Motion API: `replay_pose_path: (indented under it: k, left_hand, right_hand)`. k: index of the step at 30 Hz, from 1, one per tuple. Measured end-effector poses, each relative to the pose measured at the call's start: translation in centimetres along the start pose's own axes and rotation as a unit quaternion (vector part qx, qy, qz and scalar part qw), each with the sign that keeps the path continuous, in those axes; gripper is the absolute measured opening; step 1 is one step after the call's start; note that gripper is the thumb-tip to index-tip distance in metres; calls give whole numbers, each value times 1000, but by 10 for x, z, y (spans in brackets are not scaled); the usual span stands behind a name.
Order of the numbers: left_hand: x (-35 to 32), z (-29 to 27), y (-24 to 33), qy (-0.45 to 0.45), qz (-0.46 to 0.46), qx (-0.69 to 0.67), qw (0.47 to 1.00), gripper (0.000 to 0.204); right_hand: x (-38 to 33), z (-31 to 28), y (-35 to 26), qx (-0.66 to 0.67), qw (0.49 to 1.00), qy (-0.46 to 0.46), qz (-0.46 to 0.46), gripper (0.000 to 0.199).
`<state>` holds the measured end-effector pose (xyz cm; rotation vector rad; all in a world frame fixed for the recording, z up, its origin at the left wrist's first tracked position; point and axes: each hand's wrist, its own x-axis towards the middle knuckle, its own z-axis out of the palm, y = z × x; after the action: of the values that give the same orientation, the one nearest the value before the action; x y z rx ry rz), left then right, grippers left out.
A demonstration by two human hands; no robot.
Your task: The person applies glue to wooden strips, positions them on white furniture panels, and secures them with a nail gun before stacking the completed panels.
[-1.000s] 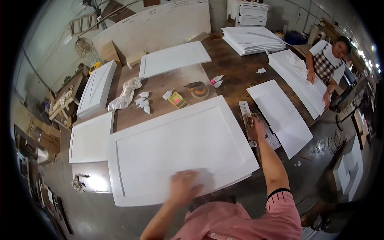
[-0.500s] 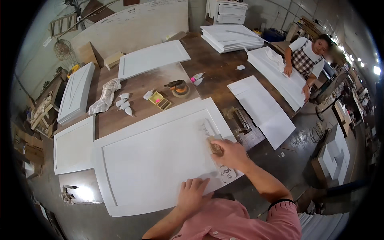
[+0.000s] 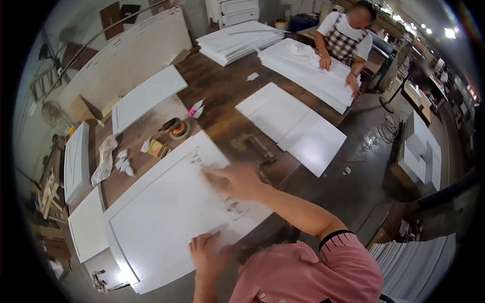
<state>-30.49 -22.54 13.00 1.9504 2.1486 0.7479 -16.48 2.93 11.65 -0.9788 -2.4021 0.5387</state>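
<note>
On panel [image 3: 166,212] edge: left hand [image 3: 204,250].

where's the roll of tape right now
In the head view the roll of tape lies on the brown workbench, upper left of centre, just beyond the far edge of the big white panel under both hands.

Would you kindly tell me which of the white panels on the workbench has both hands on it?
The large framed panel nearest the person: the right hand and left hand rest on it; the others lie untouched.
</note>
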Motion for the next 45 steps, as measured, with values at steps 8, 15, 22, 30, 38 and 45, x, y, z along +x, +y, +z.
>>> replay_pose_path:
  k: [8, 15, 22, 30, 38, 45]
  left_hand:
    - [57, 91, 139, 56, 4, -242, 969, 28]
    - [174, 279, 204, -134, -155, -446, 871, 53]
    - [261, 399, 145, 0, -326, -526, 786, 64]
    - [244, 388, 178, 11, -392, -527, 754, 75]
    - [153, 363, 185, -250, -382, -554, 696, 57]
    - [147, 237, 193, -276, -243, -618, 695, 36]
  right_hand:
    - [-66, -81, 283, 60, 945, 201, 249, 50]
    - [-76, -127, 477, -92, 883, 198, 415, 59]
    - [-62, -142, 450, -127, 934, 129, 309, 33]
    - [-134, -118, 445, 120, 833, 368, 395, 47]
    - [-177, -141, 401, 689, 385, 525, 319, 57]
    - [-173, -206, 331, 853, 348, 363, 136, 82]
